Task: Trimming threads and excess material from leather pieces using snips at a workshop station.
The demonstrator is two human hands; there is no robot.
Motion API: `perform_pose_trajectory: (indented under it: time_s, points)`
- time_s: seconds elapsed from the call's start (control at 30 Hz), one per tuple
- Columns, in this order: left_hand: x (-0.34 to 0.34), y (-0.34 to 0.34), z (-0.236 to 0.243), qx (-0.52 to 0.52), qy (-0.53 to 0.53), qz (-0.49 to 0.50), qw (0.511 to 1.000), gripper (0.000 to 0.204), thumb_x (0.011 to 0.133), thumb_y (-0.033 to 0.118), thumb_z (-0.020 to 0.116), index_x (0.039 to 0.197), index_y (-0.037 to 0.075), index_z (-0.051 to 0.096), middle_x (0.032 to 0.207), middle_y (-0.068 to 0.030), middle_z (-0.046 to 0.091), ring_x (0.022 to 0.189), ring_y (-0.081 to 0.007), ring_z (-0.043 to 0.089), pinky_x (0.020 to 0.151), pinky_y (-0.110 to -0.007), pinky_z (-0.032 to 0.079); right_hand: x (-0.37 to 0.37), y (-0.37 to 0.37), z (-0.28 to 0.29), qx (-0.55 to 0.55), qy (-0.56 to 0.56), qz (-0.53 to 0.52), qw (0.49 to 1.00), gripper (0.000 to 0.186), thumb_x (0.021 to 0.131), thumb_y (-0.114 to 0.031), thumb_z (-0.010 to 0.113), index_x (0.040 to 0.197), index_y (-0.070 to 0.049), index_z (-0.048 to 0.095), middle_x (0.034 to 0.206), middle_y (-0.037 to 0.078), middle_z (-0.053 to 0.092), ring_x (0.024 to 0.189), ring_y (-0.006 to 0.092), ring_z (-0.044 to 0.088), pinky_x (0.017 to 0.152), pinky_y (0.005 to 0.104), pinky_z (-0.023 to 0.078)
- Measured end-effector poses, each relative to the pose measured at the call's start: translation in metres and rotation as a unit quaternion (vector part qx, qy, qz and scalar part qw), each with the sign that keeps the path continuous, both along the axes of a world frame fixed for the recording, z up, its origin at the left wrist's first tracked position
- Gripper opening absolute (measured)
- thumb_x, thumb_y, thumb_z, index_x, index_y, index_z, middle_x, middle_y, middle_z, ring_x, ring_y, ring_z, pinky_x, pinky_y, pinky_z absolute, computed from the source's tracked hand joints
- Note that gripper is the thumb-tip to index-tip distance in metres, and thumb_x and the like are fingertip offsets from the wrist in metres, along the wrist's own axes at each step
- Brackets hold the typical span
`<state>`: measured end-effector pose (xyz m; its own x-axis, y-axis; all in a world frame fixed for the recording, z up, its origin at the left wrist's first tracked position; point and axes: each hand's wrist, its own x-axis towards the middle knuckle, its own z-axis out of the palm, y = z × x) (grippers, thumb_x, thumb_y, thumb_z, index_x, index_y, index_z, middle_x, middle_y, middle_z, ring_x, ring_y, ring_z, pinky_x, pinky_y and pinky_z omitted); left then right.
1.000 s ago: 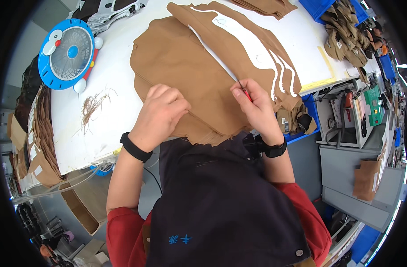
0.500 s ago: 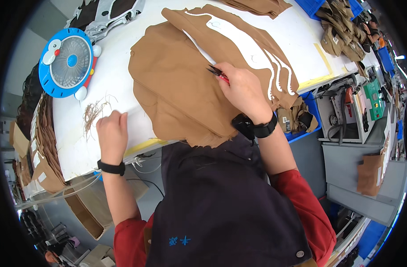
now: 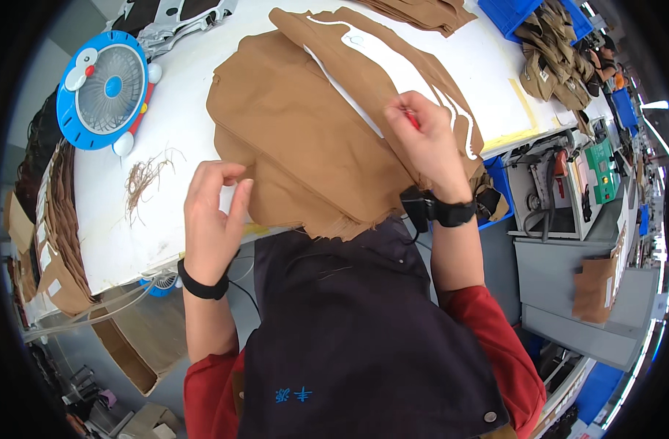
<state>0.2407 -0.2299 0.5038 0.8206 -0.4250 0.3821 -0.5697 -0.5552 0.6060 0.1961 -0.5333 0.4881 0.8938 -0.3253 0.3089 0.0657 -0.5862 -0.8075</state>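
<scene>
A stack of brown fabric pieces lies on the white table, its near edge frayed and hanging over the front. My right hand is closed over the right part of the stack, gripping red-handled thread snips; the blades are hidden now. Beside the left edge of the fabric, my left hand holds nothing visible, its thumb and fingers apart. White curved shapes show on and between the upper fabric layers. A small heap of loose brown threads rests on the table, left of my left hand.
A blue round fan stands at the far left. More brown pieces hang over the left table edge. Blue bins with brown goods stand at the far right and under the right edge. A cardboard box sits below.
My left hand has moved right, from the thread heap to the fabric's edge, and its fingers have spread. My right hand has moved right with the snips, whose blades no longer show.
</scene>
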Motion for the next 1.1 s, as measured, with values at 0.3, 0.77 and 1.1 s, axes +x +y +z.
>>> perform_pose_trajectory:
  time_s: [0.3,0.77,1.1]
  points:
    - [-0.002,0.019,-0.014,-0.002,-0.013,0.043,0.999,0.009,0.084,-0.002,0.063,0.093,0.000,0.060,0.087,-0.0123,0.063,0.078,-0.0275,0.061,0.074,-0.037,0.047,-0.016,0.070,0.043,0.078,0.049,0.192,0.977,0.008,0.093,-0.009,0.064,0.095,-0.002,0.062,0.068,-0.002,0.053,0.060,0.0059,0.046,0.055,0.0235,0.038]
    - [0.001,0.057,-0.046,-0.140,0.088,0.054,0.985,0.019,0.094,0.006,0.058,0.112,0.002,0.060,0.107,-0.0098,0.062,0.095,-0.0199,0.059,0.081,-0.030,0.047,0.031,0.138,0.023,-0.078,0.065,0.280,0.955,0.035,0.089,-0.007,0.062,0.123,0.001,0.059,0.082,0.014,0.068,0.069,0.0202,0.064,0.065,0.0323,0.050]
    - [0.018,-0.005,-0.036,-0.056,0.111,-0.032,0.992,0.037,0.083,0.021,0.077,0.107,0.001,0.057,0.092,-0.0092,0.058,0.083,-0.0185,0.055,0.074,-0.030,0.048,-0.009,0.103,0.030,0.135,0.103,0.176,0.970,0.023,0.096,-0.006,0.059,0.116,0.003,0.062,0.081,-0.002,0.062,0.069,0.0033,0.045,0.066,0.0205,0.042]
